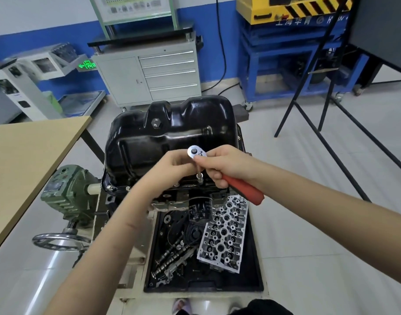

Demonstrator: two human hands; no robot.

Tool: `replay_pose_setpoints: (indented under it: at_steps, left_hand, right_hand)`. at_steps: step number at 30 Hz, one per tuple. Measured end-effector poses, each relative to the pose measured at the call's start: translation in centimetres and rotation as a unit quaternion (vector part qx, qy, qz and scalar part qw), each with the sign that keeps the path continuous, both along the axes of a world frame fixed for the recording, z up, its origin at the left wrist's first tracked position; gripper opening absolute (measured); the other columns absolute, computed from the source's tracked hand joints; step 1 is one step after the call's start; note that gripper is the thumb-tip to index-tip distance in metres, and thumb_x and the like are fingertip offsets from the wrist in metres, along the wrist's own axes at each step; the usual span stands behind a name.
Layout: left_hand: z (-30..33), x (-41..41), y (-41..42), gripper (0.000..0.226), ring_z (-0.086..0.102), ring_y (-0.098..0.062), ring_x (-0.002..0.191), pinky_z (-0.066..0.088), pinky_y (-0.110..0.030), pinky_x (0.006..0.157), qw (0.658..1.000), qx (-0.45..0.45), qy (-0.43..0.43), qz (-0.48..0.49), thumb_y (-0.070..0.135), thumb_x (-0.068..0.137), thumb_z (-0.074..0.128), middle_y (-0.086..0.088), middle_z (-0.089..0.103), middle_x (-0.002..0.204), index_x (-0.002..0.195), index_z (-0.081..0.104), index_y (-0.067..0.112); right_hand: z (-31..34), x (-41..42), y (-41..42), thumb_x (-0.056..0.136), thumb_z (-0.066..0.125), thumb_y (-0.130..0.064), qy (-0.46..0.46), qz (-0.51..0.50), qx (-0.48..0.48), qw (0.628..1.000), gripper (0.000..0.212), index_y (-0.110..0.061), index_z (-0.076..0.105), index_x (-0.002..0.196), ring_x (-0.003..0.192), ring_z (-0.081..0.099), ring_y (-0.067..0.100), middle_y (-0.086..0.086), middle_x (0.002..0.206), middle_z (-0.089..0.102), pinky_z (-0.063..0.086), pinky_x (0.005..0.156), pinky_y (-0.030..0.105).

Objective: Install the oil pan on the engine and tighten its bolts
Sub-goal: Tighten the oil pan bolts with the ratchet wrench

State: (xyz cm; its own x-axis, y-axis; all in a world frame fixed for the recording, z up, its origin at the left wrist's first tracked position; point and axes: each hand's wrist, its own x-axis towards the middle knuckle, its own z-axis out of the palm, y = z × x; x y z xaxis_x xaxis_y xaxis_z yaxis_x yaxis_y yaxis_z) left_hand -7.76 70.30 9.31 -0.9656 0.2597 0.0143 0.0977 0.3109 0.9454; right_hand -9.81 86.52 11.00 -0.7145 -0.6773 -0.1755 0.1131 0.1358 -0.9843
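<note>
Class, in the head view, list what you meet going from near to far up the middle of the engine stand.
Camshafts → oil filter → socket → ratchet head → drain plug → drawer cabinet.

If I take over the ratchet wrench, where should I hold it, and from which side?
Probably by the red handle of the ratchet wrench, coming from the lower right. The handle sticks out that way, free past the right hand. The head sits on an upright extension over the oil pan edge, by the left hand.
</note>
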Motion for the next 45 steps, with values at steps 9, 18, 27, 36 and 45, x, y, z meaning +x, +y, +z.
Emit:
replay_pose_setpoints:
  at_steps: [9, 18, 27, 36, 45]
  left_hand:
    - [-0.5, -1.5, 2.0, 0.052, 0.052, -0.007, 0.055, 0.043, -0.013, 0.056, 0.988, 0.136, -0.061, 0.029, 0.046, 0.09, 0.026, 0.0, 0.059, 0.062, 0.083, 0.065, 0.013]
    - [-5.2, 0.4, 0.9, 0.025, 0.063, 0.003, 0.076, 0.047, -0.012, 0.074, 0.99, 0.06, 0.023, 0.127, -0.007, 0.086, 0.054, 0.008, 0.068, 0.08, 0.088, 0.064, 0.016]
    - [-2.0, 0.4, -1.4, 0.022, 0.062, 0.006, 0.074, 0.047, -0.01, 0.071, 0.97, 0.019, 0.154, 0.19, 0.001, 0.082, 0.063, 0.01, 0.069, 0.081, 0.088, 0.067, 0.021]
    - [-4.1, 1.4, -2.6, 0.006, 0.056, 0.007, 0.06, 0.042, -0.007, 0.061, 0.95, 0.01, 0.13, 0.283, 0.003, 0.078, 0.069, 0.009, 0.063, 0.066, 0.076, 0.066, 0.008]
    - [-5.4, 1.6, -2.6, 0.006, 0.061, 0.002, 0.068, 0.045, -0.008, 0.064, 0.944, 0.005, 0.128, 0.305, 0.006, 0.079, 0.069, -0.002, 0.069, 0.076, 0.084, 0.068, 0.004]
  right_hand:
    - [0.0, 0.3, 0.0, 0.095, 0.047, -0.025, -0.006, -0.015, 0.005, 1.0, 0.03, -0.005, 0.054, 0.072, 0.028, 0.037, 0.005, -0.008, 0.035, 0.039, 0.032, 0.034, 0.014]
    - [1.9, -1.0, -0.1, 0.087, 0.06, -0.031, 0.175, 0.0, 0.147, 0.974, 0.031, 0.0, 0.058, 0.083, 0.031, 0.047, 0.008, -0.008, 0.039, 0.051, 0.037, 0.037, 0.013]
    - [5.3, -1.3, -2.0, 0.09, 0.058, -0.025, 0.197, 0.019, 0.061, 0.978, 0.031, -0.012, 0.047, 0.063, 0.029, 0.043, 0.008, -0.008, 0.038, 0.044, 0.035, 0.035, 0.013]
    - [2.6, -1.5, -4.5, 0.088, 0.06, -0.032, 0.188, 0.044, 0.072, 0.979, 0.029, -0.016, 0.053, 0.064, 0.034, 0.045, 0.012, -0.008, 0.041, 0.047, 0.04, 0.039, 0.019]
    - [1.5, -2.0, -4.5, 0.086, 0.061, -0.035, 0.198, 0.065, 0.092, 0.974, 0.028, -0.01, 0.055, 0.075, 0.034, 0.047, 0.01, -0.008, 0.041, 0.049, 0.039, 0.039, 0.017]
